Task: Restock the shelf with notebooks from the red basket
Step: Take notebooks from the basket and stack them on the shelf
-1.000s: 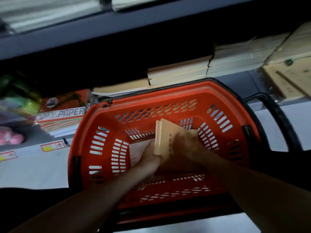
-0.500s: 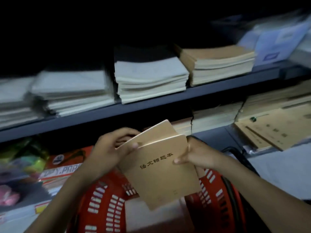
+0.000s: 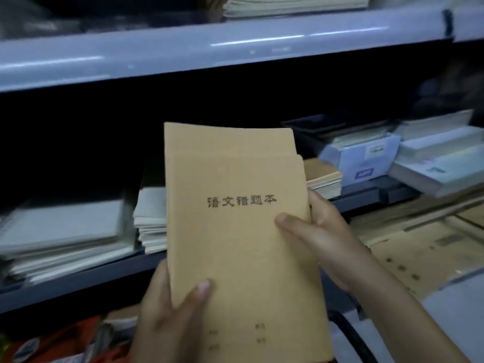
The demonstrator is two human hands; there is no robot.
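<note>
We note a grey-blue upper shelf board (image 3: pixel 183 56) carrying a pale paper stack (image 3: pixel 288 6), beneath it a dark middle shelf (image 3: pixel 78 281) bearing white stacks (image 3: pixel 60 231) at left, a tan notebook stack (image 3: pixel 323 179), blue-white packs (image 3: pixel 366 158) at right

- My left hand (image 3: pixel 167 318): bare, uncovered to the wrist, where the lower edge of the view cuts it.
- My left thumbnail (image 3: pixel 203 286): short, rounded, plain; slightly blurred.
- My right hand (image 3: pixel 327 231): bare; surface soft in focus, fine detail too blurred to grade.
- My right forearm (image 3: pixel 392 305): bare along its whole visible length, down to the lower right corner.
</note>
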